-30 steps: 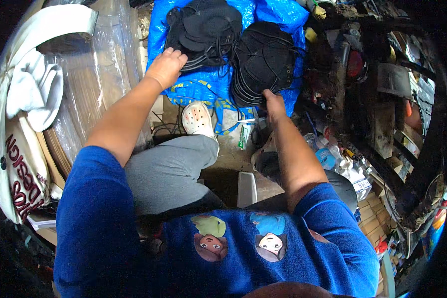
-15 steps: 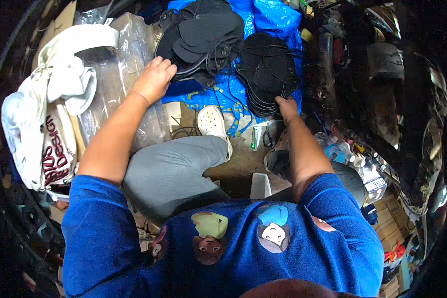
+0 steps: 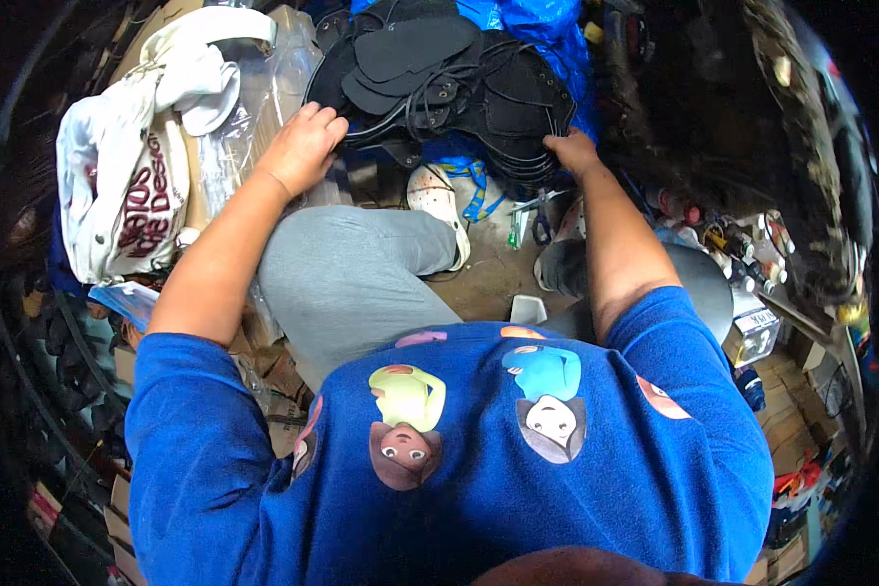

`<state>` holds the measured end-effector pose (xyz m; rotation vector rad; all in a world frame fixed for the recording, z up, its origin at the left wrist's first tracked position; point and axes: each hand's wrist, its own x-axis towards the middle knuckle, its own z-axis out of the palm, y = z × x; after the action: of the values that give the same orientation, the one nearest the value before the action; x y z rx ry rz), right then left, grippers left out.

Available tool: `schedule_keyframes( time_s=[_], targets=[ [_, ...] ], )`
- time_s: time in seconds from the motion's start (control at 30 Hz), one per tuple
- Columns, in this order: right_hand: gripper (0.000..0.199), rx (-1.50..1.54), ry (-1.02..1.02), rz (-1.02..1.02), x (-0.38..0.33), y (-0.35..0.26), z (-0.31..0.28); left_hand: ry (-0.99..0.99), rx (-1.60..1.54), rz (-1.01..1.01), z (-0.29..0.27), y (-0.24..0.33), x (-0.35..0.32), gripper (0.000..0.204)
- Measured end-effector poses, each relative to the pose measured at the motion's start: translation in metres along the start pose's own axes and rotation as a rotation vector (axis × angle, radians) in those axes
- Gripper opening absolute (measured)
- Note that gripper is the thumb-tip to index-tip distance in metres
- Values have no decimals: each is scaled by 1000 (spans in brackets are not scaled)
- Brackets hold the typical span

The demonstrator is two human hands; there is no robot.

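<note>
Two piles of flat black shoe pieces with cords and eyelets lie side by side at the top. My left hand is closed at the near left edge of the left pile, its fingertips partly hidden. My right hand grips the near right edge of the right pile, where several thin layered edges show. The two piles touch, with loose black cords tangled across where they meet. Beneath and behind them is a blue plastic sheet.
On the left, a white cloth bag leans by clear plastic wrapping. My white clog is below the piles. Scissors and a small green-and-white packet lie on the floor. Small bottles clutter the right.
The right pile has moved left against the left pile, with my right hand still on its edge. My left hand stays at the left pile. The view has shifted somewhat.
</note>
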<state>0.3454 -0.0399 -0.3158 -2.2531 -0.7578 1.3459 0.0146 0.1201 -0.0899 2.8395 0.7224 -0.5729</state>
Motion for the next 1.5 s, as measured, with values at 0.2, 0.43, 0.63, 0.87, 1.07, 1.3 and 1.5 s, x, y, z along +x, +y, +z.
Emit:
schedule_keyframes(
  time_s=[0.2, 0.43, 0.63, 0.87, 1.07, 1.3, 1.5],
  targets=[
    [68, 16, 114, -50, -22, -4, -14, 167, -8, -79, -19, 12, -21, 35],
    [71, 21, 105, -94, -27, -32, -16, 432, -6, -141, -62, 19, -39, 37],
    [64, 122, 125, -67, -9, -19, -15, 447, 74, -113, -109, 26, -53, 38],
    [52, 120, 259, -10, -15, -10, -23, 427, 115, -88, -146, 25, -83, 44],
    [68, 205, 157, -77, -27, 6, -45, 328, 79, -175, -159, 23, -108, 46],
    [78, 282, -2, -162, -112, -21, -81, 405, 77, -197, -174, 12, -152, 50],
    [48, 427, 113, -225, -156, -10, -107, 541, 44, -218, -196, 13, -180, 48]
  ],
)
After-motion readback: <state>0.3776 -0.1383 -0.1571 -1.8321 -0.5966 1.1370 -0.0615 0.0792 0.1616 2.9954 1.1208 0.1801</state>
